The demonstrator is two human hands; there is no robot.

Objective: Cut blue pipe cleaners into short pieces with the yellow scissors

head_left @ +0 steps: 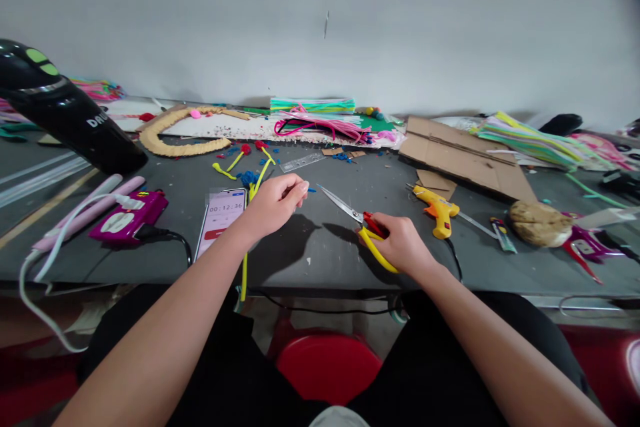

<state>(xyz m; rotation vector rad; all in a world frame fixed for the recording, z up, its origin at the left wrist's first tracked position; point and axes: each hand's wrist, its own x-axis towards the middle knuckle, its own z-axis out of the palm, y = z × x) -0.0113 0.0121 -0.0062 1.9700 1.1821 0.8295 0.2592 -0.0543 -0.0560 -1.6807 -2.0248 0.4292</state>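
Note:
My left hand [283, 203] is closed in a pinch, with the tip of a thin blue piece [313, 190], seemingly pipe cleaner, sticking out past its fingertips. My right hand [403, 240] grips scissors [345, 205] with yellow and red handles. Their blades look together and point up and left, just short of the blue piece. A yellow pipe cleaner [245, 277] runs beneath my left forearm and hangs at the table edge. Behind that hand lie blue bits [247, 177] and yellow stems with red pompoms [245, 149]. A phone [223, 213] showing a timer is partly hidden by the forearm.
To the right lie a yellow glue gun [440, 207], cardboard [460, 153] and a brown lump [540, 223]. A black cylinder [75, 113] leans at left, near a purple power strip [130, 217]. Pipe cleaner bundles [315, 105] and a tan curved strip [165, 137] line the back.

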